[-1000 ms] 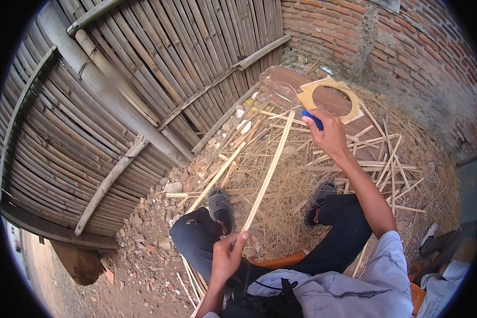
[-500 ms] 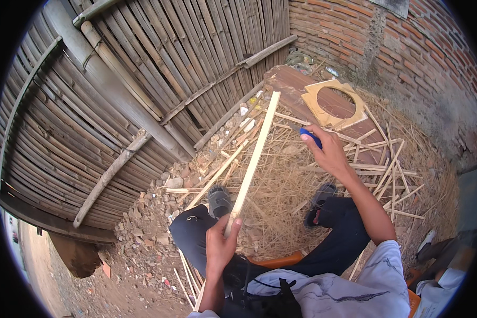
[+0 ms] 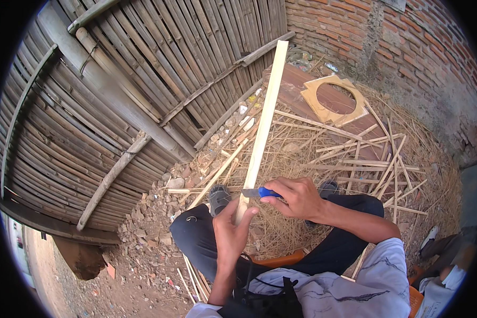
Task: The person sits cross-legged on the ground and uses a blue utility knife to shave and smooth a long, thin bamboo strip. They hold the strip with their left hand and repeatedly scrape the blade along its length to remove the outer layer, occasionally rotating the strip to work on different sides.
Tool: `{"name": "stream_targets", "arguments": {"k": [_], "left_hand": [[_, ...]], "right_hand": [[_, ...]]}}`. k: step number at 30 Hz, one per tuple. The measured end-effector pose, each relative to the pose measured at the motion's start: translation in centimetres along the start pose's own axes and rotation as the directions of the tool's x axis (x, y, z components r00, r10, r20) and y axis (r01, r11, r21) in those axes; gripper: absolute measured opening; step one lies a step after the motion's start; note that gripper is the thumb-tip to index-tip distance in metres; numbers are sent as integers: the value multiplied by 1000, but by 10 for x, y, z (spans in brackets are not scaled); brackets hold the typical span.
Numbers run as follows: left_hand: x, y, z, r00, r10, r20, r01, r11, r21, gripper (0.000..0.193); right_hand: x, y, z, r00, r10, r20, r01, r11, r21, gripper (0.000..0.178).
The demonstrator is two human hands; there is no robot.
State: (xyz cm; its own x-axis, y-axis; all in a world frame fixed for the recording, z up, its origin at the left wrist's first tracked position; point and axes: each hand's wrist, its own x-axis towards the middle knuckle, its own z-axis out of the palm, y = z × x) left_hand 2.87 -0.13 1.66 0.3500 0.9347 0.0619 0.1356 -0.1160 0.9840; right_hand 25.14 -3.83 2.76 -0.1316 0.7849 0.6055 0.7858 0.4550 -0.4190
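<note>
over our lap, the long pale flat strip of split bamboo (image 3: 263, 122) rises from our left hand (image 3: 231, 233) and points up and away toward the bamboo-slat fence (image 3: 143, 79). our left hand is closed around the strip's lower end, thumb up along its face. our right hand (image 3: 298, 197) is wrapped tight on the blue-handled knife (image 3: 261, 193), whose blade lies across the strip just above the left hand's grip. we judge the strip light and stiff along its length yet springy, likely to split along the grain, with edges that could be sharp or splintery; the sound hold is low, near the end, fingers kept behind the blade. below it lie our dark trousers (image 3: 196, 238) and grey shoe (image 3: 219, 197). further out, loose pale bamboo strips and shavings (image 3: 355, 159) cover the ground, a flat yellowish board with a round hole (image 3: 331, 98) lies near the red brick wall (image 3: 387, 42), and stone rubble (image 3: 148, 217) runs along the fence.
</note>
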Motion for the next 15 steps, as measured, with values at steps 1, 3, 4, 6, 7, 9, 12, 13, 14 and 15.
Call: {"name": "stream_targets", "arguments": {"k": [1,3,4,6,7,9,12,13,14,15], "left_hand": [[0,1,0,1000,9,3,-9,1000,18,34],[3,8,1,1000,26,12,-27,998,54,30],[3,11,1,1000,14,7,-15,998,64,29],[1,15,3,1000,-9,-10,10,996,85,28],[1,15,4,1000,13,-16,-12,996,89,28],[1,14,5,998,57,-31,-54,994,95,27],[0,15,5,999,34,-34,-31,996,80,26],[-1,14,6,999,14,-29,-13,999,47,26],[-2,13,5,1000,-6,-25,6,1000,15,25],[-2,12,5,999,-26,-21,26,1000,-17,25]], "right_hand": [[0,-1,0,1000,-4,0,4,1000,-1,31],[-1,-2,1,1000,-25,-9,25,1000,-16,28],[-2,-3,1,999,-35,-13,35,999,-23,26],[-3,-2,5,998,-40,-40,40,999,-7,26],[-4,-2,7,998,-42,-54,42,999,1,26],[-4,-3,7,999,-32,-37,32,999,1,27],[-4,-3,7,999,-28,-34,28,1000,8,27],[-4,-4,6,999,-28,-37,29,1000,11,27],[-3,-5,6,999,-29,-25,30,999,12,28],[-3,-6,4,999,-30,-14,30,999,14,30]]}}
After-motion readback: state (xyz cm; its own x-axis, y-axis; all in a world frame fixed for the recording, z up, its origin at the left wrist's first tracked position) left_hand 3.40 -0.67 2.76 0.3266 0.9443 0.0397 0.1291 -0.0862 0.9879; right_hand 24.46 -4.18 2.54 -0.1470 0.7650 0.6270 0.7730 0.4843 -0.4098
